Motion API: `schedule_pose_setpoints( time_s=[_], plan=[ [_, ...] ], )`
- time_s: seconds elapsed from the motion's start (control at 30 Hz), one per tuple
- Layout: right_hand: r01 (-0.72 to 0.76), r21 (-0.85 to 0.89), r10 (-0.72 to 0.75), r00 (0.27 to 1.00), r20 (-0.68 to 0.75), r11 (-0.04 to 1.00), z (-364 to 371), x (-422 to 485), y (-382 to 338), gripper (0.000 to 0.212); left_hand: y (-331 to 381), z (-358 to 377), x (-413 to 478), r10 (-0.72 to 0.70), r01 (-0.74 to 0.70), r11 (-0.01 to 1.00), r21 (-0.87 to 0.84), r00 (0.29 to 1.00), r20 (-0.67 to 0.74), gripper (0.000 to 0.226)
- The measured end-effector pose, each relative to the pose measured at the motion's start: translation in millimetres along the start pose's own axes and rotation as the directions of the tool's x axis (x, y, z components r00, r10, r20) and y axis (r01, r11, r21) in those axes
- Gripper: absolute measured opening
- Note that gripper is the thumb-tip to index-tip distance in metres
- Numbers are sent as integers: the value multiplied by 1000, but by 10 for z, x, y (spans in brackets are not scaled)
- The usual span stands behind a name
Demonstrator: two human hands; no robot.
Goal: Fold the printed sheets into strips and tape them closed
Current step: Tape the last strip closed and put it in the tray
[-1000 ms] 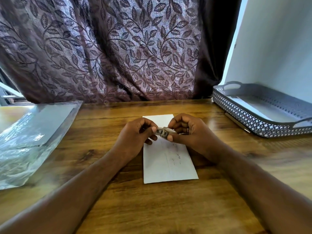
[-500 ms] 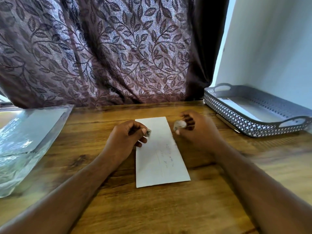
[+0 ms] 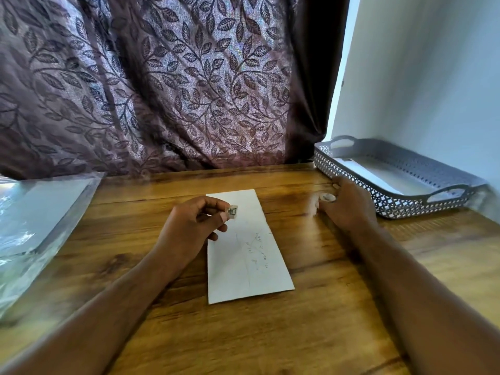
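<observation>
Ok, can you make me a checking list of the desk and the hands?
Surface: wooden table, grain showing.
Job's things: folded sheet flat at centre, writing on it; tape piece; pale roll, blurred.
Clutter: plastic bag at left; grey tray at right, white paper inside.
Hands: left hand pinches the tape piece over the sheet; right hand holds the roll beside the tray.
Cables: nothing seen.
Surroundings: leafy curtain, white wall.

Glossy wood table (image 3: 311, 334), matt paper sheet (image 3: 243, 266) (plastic tray (image 3: 392, 207)).
</observation>
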State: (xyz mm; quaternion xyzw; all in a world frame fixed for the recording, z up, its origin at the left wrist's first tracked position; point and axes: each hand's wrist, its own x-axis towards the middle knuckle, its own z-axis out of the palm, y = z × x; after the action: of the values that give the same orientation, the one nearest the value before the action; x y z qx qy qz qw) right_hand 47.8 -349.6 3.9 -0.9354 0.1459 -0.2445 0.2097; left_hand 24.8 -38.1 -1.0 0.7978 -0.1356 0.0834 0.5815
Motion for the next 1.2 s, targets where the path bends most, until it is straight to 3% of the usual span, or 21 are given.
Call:
schedule_pose_setpoints(
  time_s=[0.1,0.2,0.33,0.4,0.7,0.97,1.2],
  plan=[
    [98,74,-91,992,-83,992,-102,-90,-198,49,8,6,-7,11,-11,1000,19,1000,-1,13],
    [187,321,-188,982,-30,928,-141,-319,-500,13,22,30,-13,33,-33,999,38,999,3,11],
    [242,444,-294,954,51,863,3,-658,-880,37,13,42,-26,78,-78,989,127,997,7,17],
    [280,445,-339,939,57,851,66,-745,-978,41,7,39,-36,97,-98,980,176,995,10,17],
    [308,451,-408,902,143,838,212,-716,-952,10,-12,45,-28,128,-130,967,221,992,22,19],
    [405,336,-501,818,283,850,401,-582,-956,7,-94,-86,26,161,-129,917,378,985,-54,23],
    [411,245,-479,760,439,878,450,-560,-965,21,-148,-189,97,141,-89,863,498,988,-67,29]
  ],
)
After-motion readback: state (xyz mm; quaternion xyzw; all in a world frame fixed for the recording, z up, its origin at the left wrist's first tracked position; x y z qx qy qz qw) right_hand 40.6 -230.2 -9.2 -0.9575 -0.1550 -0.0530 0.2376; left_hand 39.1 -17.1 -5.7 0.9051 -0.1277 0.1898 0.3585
